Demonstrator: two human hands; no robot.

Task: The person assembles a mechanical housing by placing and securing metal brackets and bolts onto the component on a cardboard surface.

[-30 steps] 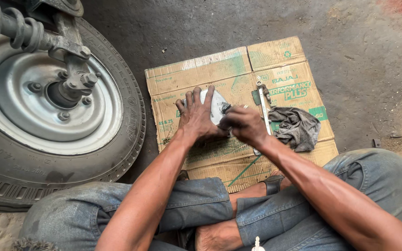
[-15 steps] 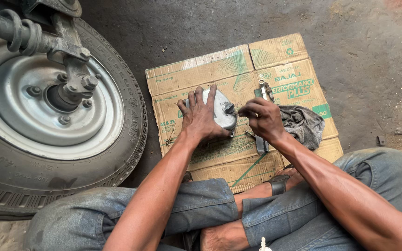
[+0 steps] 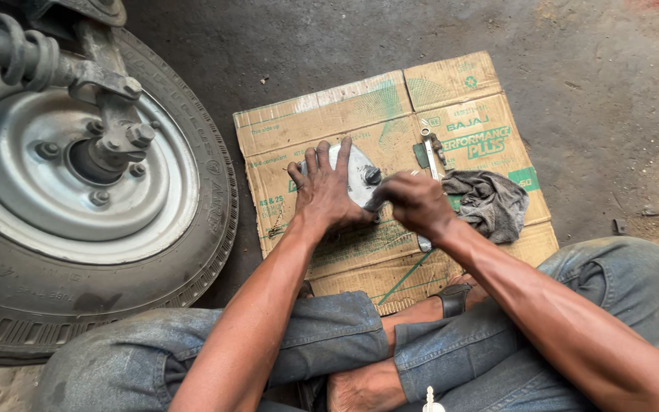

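Two hands work one small part here, so we describe the surroundings first, largest to smallest. We sit cross-legged on the floor (image 3: 589,46) beside the wheel (image 3: 78,198), which lies well apart from the work. We keep the job on the flattened cardboard (image 3: 360,114), which gives a flat, clean rest. A grey rag (image 3: 490,202) lies on the cardboard just right of the hands, and a wrench (image 3: 430,149) lies near it, partly hidden by the right hand.

The metal part (image 3: 358,174), a pale plate with a bolt standing up from it, rests on the cardboard. Our left hand (image 3: 326,194) lies spread flat over it, fingers open and pressing down. Our right hand (image 3: 415,202) is closed in a fist at the part's right edge; what it grips we cannot tell.

In our judgement, good practice is to keep the left palm's weight directly over the plate so it cannot slide, and keep fingertips clear of the bolt.
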